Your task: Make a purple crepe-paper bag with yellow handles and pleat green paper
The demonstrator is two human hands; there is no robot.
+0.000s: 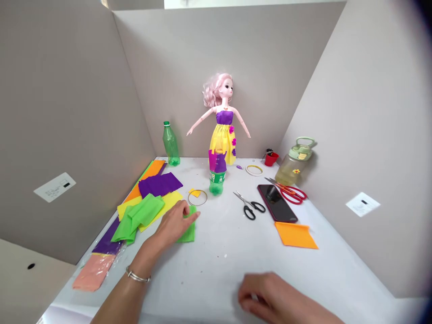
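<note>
looks like fabric-handling rn, left hand (173, 225) at the green fabric piece (191, 233) left of centre, can't tell if it's pinched, right hand (270, 294) curled in bottom right, lifting fabric would need a pinch

A bright green sheet (190, 232) — partly hidden — lies flat on the white table (216, 265), its right edge visible.

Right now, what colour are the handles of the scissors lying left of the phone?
The handles are black; the head view shows them best.
</note>
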